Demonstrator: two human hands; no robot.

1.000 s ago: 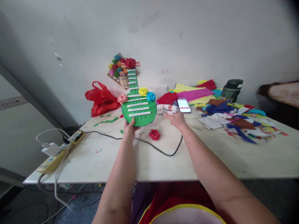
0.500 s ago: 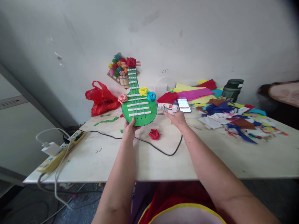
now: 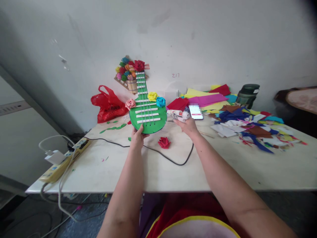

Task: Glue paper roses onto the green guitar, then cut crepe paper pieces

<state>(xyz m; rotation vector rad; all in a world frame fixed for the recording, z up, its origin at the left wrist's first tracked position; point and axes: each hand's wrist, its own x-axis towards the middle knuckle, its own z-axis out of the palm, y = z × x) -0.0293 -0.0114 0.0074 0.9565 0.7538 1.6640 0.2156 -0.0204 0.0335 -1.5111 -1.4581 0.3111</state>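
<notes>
My left hand (image 3: 137,135) grips the lower edge of a green craft guitar (image 3: 146,127), thumb on its front. The guitar is held up, facing me, with white strips, thin strings and pink, yellow, blue and red paper flowers on it. In my right hand (image 3: 187,126) is a white glue gun (image 3: 182,114), its nozzle pointing left toward the guitar's right edge, with a small space between them. My fingers partly hide its handle. A loose red paper flower (image 3: 164,142) lies on the table below the two hands.
A black cord (image 3: 173,162) loops across the table (image 3: 170,180) from the power strip (image 3: 53,173). Behind are a red plastic bag (image 3: 109,105), a flower-basket craft (image 3: 132,86) and a phone (image 3: 196,112). Paper scraps (image 3: 247,124) and a dark bottle (image 3: 247,96) stand right.
Almost nothing differs. Both hands keep their holds on the guitar and the glue gun, and the whole view has shifted very slightly.
</notes>
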